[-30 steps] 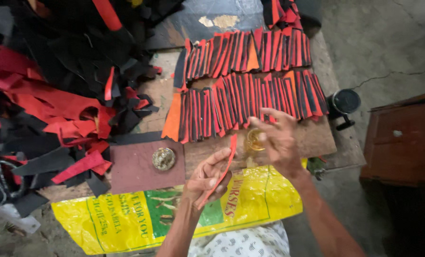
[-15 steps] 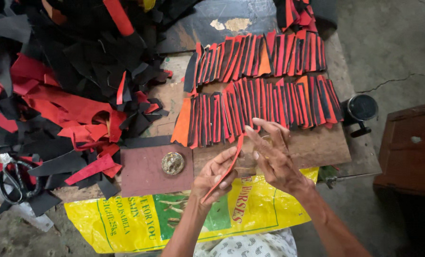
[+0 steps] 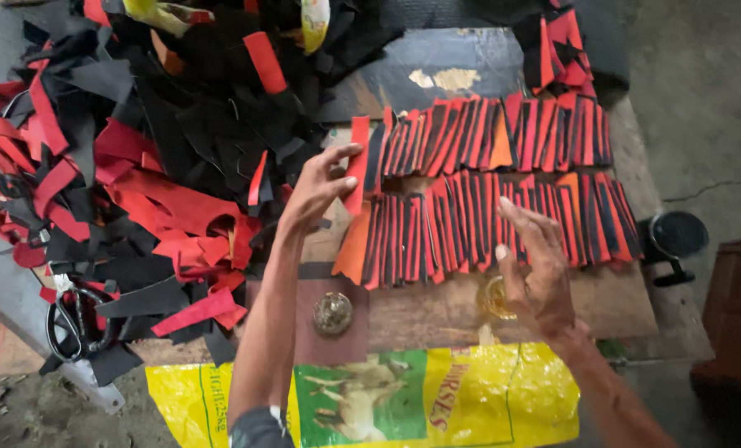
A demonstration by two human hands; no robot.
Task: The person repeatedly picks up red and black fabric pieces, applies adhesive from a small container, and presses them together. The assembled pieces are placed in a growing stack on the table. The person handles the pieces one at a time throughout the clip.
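Left hand (image 3: 321, 187) fingers pinch a flat red strip (image 3: 357, 166), long axis upright; right hand (image 3: 535, 265) fingers spread wide over overlapping red-black strips (image 3: 487, 224).

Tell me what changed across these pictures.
The left hand carried the red strip from beside the right hand up to the left end of the upper row of strips. The right hand opened above the small jar. Rows, scrap pile and scissors stayed put.

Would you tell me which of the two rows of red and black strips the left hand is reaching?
The upper row: the left hand holds a red strip at its left end, while the lower row lies nearer the right hand.
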